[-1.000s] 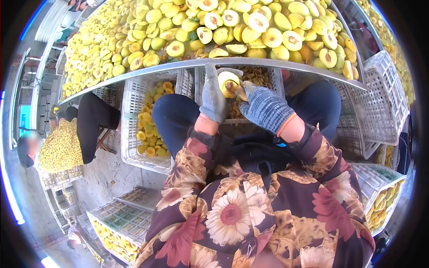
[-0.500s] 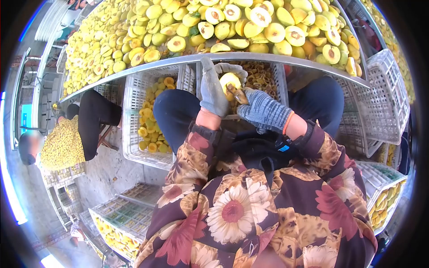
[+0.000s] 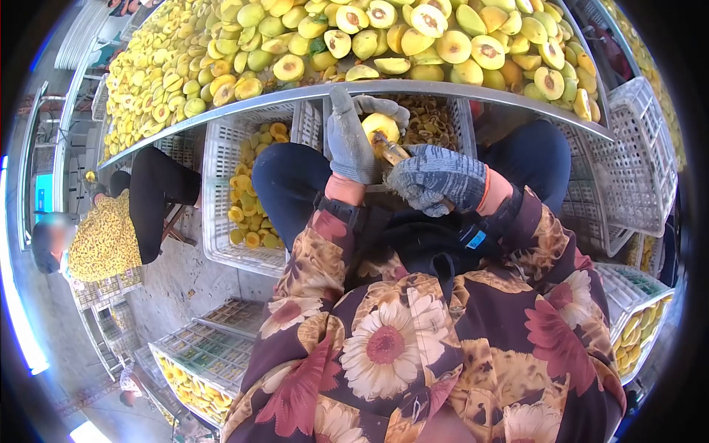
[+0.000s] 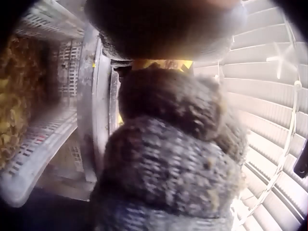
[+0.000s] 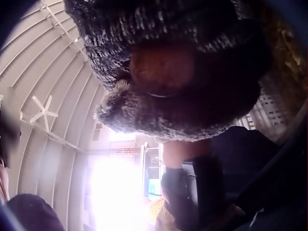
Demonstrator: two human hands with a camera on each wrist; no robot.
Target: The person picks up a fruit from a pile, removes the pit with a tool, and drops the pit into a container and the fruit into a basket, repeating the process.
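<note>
My gloved left hand (image 3: 351, 140) holds a yellow peach half (image 3: 379, 127), cut face showing, between thumb and curled fingers. My right hand (image 3: 443, 177), also in a grey knitted glove, grips a pitting tool (image 3: 396, 153) by its handle. The tool's dark tip is at the brown centre of the fruit. In the right wrist view the round handle end (image 5: 163, 67) shows inside the curled glove. A sliver of yellow fruit (image 4: 173, 63) appears beyond the gloved fingers (image 4: 168, 163) in the left wrist view.
Halved peaches (image 3: 288, 68) heap on a metal-edged table (image 3: 295, 94) just beyond my hands. A crate of brown pieces (image 3: 428, 125) sits below them. Left of my knee stands a white crate (image 3: 214, 221) with yellow halves. More crates (image 3: 642, 162) stand at right; another person (image 3: 148, 214) sits at left.
My right hand has rolled over, turning the tool in the peach half, and its wrist has swung a little. The left hand keeps hold of the fruit, tilting it slightly.
</note>
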